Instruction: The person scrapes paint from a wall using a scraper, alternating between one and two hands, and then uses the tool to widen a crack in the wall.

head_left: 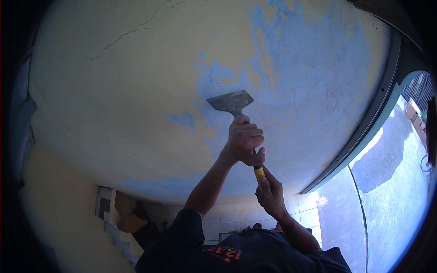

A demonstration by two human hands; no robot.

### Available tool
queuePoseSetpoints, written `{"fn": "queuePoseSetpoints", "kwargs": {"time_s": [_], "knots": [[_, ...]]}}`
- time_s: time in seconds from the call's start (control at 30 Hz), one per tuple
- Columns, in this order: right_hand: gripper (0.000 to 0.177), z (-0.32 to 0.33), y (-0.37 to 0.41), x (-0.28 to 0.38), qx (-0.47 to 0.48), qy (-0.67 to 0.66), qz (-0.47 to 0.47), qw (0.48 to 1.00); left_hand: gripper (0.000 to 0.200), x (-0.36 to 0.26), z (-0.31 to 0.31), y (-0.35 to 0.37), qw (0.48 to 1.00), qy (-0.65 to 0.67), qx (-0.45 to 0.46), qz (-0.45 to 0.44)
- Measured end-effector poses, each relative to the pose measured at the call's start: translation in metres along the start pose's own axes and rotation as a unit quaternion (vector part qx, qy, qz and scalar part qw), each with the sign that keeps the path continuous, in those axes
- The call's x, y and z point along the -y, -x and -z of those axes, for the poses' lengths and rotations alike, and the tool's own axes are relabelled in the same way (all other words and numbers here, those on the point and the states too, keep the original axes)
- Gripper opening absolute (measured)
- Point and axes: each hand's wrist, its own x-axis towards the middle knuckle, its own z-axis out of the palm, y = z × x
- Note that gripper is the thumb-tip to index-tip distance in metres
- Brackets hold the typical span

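A wide metal scraper (231, 102) lies with its blade against the wall (154, 104), at the edge between cream paint and bare blue patches. My left hand (246, 140) is wrapped round the upper part of its handle, just below the blade. Lower down, my right hand (270, 193) grips the yellow and black end of the handle (259, 173). The blue patches (314, 68) spread mostly to the right of the blade, with ragged cream remnants among them.
A dark frame edge (384, 91) curves down the wall's right side. Beyond it lies a sunlit concrete floor (387, 195). White tiles (309, 216) show below the wall. Brown and dark objects (132, 223) stand at the lower left. Thin cracks run across the wall's upper left.
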Motion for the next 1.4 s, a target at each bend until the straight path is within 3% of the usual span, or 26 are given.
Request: {"fn": "queuePoseSetpoints", "kwargs": {"time_s": [0.47, 0.63, 0.87, 1.4], "knots": [[0.058, 0.008, 0.009, -0.020, -0.031, 0.010, -0.015, 0.999, 0.023, -0.017, -0.018, 0.015, 0.999, 0.012, 0.042, 0.016], [0.061, 0.000, -0.003, 0.005, -0.013, 0.003, 0.017, 1.000, 0.023, -0.006, 0.000, 0.000, 0.998, -0.013, 0.055, 0.007], [0.059, 0.009, 0.005, -0.022, -0.017, 0.005, 0.013, 1.000, 0.021, -0.014, -0.014, 0.012, 0.997, 0.007, 0.065, 0.026], [0.059, 0.007, 0.003, -0.008, -0.016, 0.016, 0.024, 0.999, 0.021, -0.011, -0.011, 0.000, 0.999, -0.001, 0.036, 0.009]]}}
